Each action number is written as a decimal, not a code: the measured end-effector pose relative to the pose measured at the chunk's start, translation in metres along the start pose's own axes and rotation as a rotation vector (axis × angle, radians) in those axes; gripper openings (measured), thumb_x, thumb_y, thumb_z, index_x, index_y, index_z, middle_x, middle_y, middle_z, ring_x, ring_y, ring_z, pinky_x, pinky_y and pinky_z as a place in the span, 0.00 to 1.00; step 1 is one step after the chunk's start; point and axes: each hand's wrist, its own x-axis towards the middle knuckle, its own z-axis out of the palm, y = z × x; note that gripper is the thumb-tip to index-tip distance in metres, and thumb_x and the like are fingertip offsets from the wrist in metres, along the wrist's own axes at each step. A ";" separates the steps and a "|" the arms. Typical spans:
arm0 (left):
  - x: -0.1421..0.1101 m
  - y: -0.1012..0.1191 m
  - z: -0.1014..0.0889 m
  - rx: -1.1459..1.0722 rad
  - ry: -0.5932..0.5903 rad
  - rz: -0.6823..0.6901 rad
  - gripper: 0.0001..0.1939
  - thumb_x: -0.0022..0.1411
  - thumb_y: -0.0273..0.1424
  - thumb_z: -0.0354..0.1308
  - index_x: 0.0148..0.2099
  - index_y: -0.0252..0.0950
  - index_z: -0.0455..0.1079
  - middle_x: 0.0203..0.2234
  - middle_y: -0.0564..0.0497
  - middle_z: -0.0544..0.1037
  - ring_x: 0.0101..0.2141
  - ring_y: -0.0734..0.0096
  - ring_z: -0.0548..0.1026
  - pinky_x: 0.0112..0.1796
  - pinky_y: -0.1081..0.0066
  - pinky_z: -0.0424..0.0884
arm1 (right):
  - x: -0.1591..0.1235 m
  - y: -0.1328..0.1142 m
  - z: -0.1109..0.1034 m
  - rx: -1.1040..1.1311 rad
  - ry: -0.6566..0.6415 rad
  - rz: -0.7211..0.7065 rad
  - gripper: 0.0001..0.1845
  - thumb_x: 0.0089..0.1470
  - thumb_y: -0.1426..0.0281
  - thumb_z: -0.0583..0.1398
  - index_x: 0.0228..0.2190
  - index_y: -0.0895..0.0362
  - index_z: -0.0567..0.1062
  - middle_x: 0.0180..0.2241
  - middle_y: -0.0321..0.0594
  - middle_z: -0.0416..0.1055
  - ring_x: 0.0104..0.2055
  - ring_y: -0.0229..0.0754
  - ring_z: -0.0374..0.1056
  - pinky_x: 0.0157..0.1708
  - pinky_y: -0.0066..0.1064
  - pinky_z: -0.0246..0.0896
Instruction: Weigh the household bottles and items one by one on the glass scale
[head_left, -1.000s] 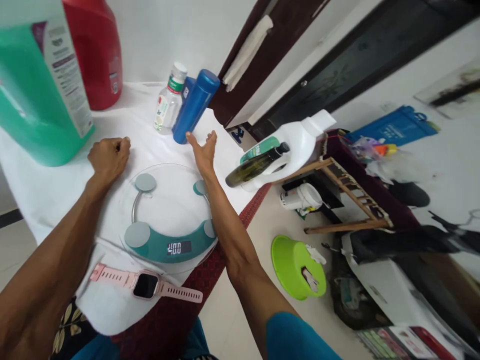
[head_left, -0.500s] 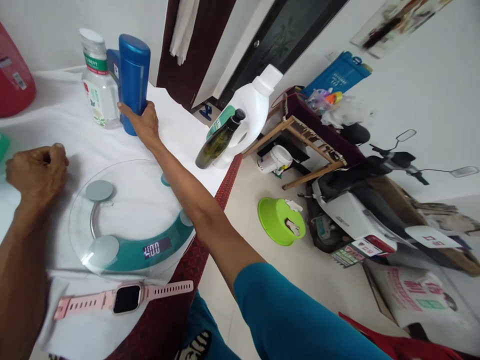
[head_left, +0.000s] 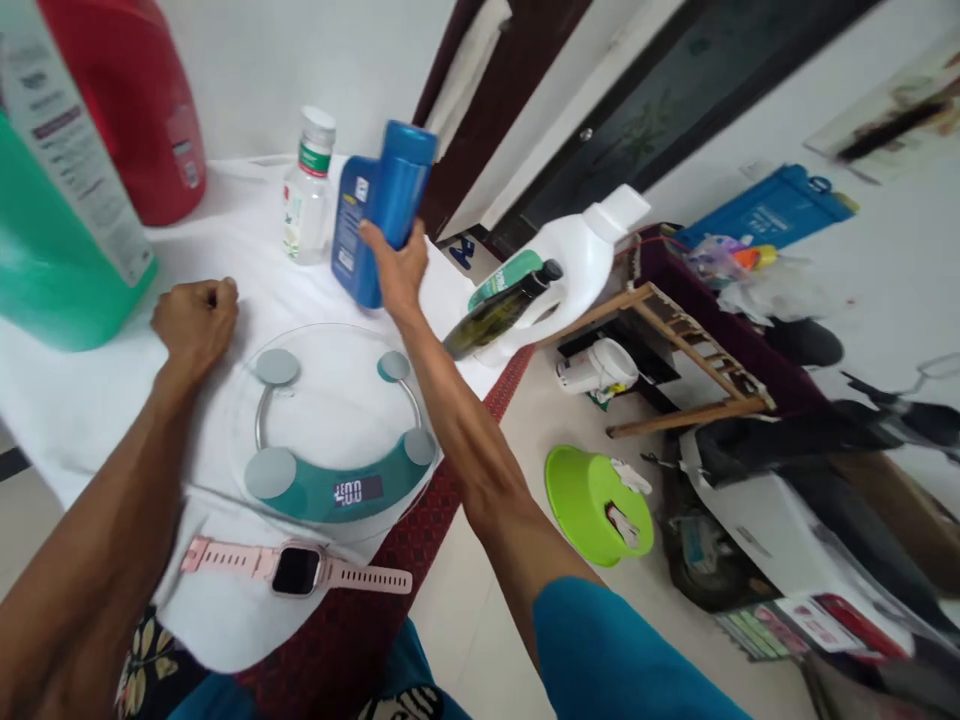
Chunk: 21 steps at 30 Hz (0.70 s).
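Grip: right hand closed on the lower part of the blue bottle, thumb on the near face, fingers round the right side. Probably low for stability.
Bottle location: beyond the glass scale, right of the clear bottle, small gap between. Base at or near the white cloth; can't tell if it bears weight there.
Left hand: fingers curled in, resting by the scale's left side, no object visible in it. Likely just bracing.
Scale: flat, readout on the person's side, presumably for reading. Pink watch laid out just nearer, face up.
Jugs: green and red at left, white at right behind the dark bottle.
Hidden: fingertips behind the blue bottle; part of the white jug.
Cut off: tops of green and red jugs.
Unclear: whether the labelled blue section is joined to the bottle; label text; the readout's full figure; contact under the left hand.
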 end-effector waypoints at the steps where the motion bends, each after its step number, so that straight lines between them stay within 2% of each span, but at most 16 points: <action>1: -0.003 0.003 -0.002 0.032 0.002 -0.028 0.22 0.76 0.41 0.50 0.39 0.34 0.80 0.29 0.44 0.78 0.38 0.54 0.73 0.42 0.63 0.61 | -0.007 -0.003 -0.012 0.052 0.016 -0.038 0.36 0.60 0.49 0.76 0.59 0.54 0.72 0.55 0.41 0.82 0.58 0.44 0.78 0.67 0.45 0.74; 5: -0.007 0.009 -0.004 0.055 -0.003 -0.055 0.25 0.77 0.42 0.49 0.41 0.33 0.82 0.37 0.38 0.83 0.43 0.49 0.78 0.45 0.59 0.66 | -0.046 -0.021 -0.061 0.266 -0.005 -0.258 0.41 0.53 0.44 0.75 0.60 0.50 0.74 0.55 0.43 0.81 0.60 0.53 0.80 0.66 0.53 0.76; 7: -0.007 0.007 -0.001 0.023 -0.001 -0.059 0.24 0.77 0.42 0.49 0.39 0.34 0.82 0.37 0.36 0.83 0.44 0.45 0.79 0.47 0.57 0.68 | -0.073 -0.030 -0.080 0.227 -0.030 -0.274 0.41 0.51 0.45 0.76 0.60 0.48 0.76 0.57 0.43 0.81 0.61 0.54 0.79 0.67 0.55 0.75; 9: -0.005 0.003 0.002 -0.016 0.002 -0.051 0.24 0.76 0.43 0.49 0.38 0.36 0.81 0.36 0.36 0.83 0.45 0.42 0.79 0.49 0.55 0.69 | -0.106 -0.034 -0.091 0.227 -0.029 -0.231 0.41 0.50 0.48 0.78 0.60 0.49 0.77 0.56 0.43 0.82 0.58 0.55 0.80 0.66 0.56 0.75; 12: -0.005 -0.001 0.005 -0.065 0.011 -0.040 0.23 0.75 0.43 0.50 0.38 0.38 0.81 0.37 0.36 0.83 0.47 0.42 0.80 0.50 0.54 0.69 | -0.153 -0.031 -0.095 0.306 -0.023 -0.098 0.40 0.51 0.53 0.78 0.61 0.52 0.78 0.51 0.43 0.84 0.55 0.53 0.80 0.65 0.56 0.76; 15: -0.005 -0.001 0.004 -0.065 0.010 -0.048 0.23 0.75 0.43 0.49 0.39 0.38 0.82 0.39 0.36 0.83 0.48 0.42 0.80 0.51 0.53 0.69 | -0.186 -0.024 -0.092 0.331 0.007 -0.009 0.40 0.51 0.56 0.78 0.62 0.53 0.78 0.51 0.44 0.84 0.54 0.53 0.80 0.64 0.56 0.76; 18: -0.006 0.002 0.003 -0.038 0.006 -0.061 0.23 0.76 0.43 0.49 0.40 0.37 0.82 0.39 0.35 0.84 0.49 0.42 0.80 0.52 0.53 0.70 | -0.200 -0.018 -0.090 0.307 0.029 -0.004 0.43 0.50 0.54 0.78 0.64 0.53 0.77 0.54 0.46 0.83 0.55 0.54 0.80 0.63 0.56 0.77; 21: -0.007 0.003 0.003 -0.038 0.000 -0.066 0.24 0.76 0.43 0.48 0.41 0.37 0.83 0.40 0.36 0.84 0.50 0.41 0.80 0.53 0.54 0.70 | -0.202 -0.016 -0.090 0.246 0.026 -0.033 0.47 0.48 0.52 0.79 0.65 0.52 0.76 0.55 0.47 0.82 0.55 0.55 0.80 0.62 0.56 0.77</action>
